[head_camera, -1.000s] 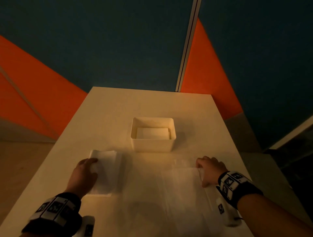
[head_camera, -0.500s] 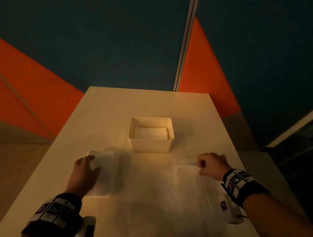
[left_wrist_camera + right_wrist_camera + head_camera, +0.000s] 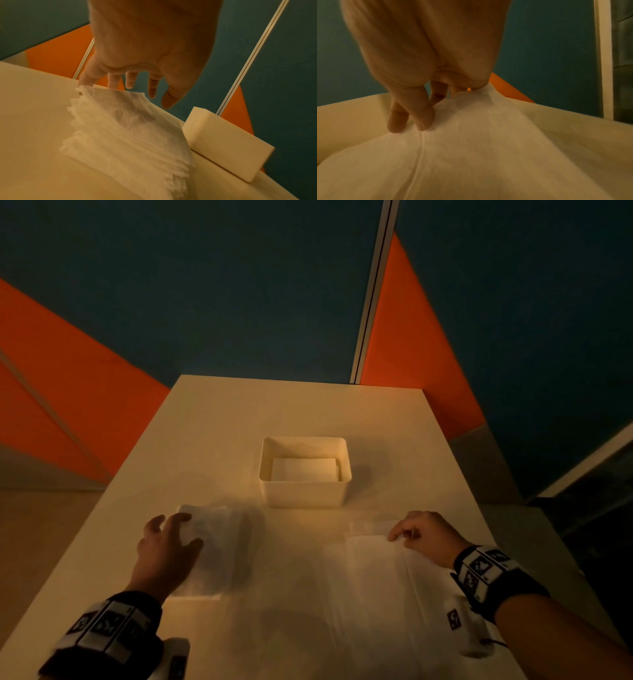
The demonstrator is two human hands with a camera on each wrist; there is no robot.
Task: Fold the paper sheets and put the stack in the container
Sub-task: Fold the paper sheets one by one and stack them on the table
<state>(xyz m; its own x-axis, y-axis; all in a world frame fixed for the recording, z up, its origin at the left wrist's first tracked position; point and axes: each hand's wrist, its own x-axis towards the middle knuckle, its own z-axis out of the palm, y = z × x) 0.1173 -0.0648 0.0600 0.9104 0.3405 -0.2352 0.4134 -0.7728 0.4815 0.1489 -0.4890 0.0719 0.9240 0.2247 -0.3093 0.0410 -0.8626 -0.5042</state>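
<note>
A stack of thin white paper sheets (image 3: 219,549) (image 3: 130,135) lies on the left of the table. My left hand (image 3: 168,546) (image 3: 137,86) hovers over its far left corner with fingers spread, two fingertips touching the top sheet. On the right lies a large white sheet (image 3: 383,587) (image 3: 479,148). My right hand (image 3: 419,530) (image 3: 412,121) pinches its far edge and lifts it off the table. The white container (image 3: 305,494) (image 3: 228,146) stands beyond, between both hands, with folded paper (image 3: 303,474) lying flat inside.
The pale table (image 3: 301,412) ends close on both sides and at the far edge. Behind it stand teal and orange wall panels (image 3: 411,344) with a light vertical strip.
My right hand has pinched the far edge of the large sheet and raised it slightly. My left hand lifted off the stack, its fingers spreading over the far left corner.
</note>
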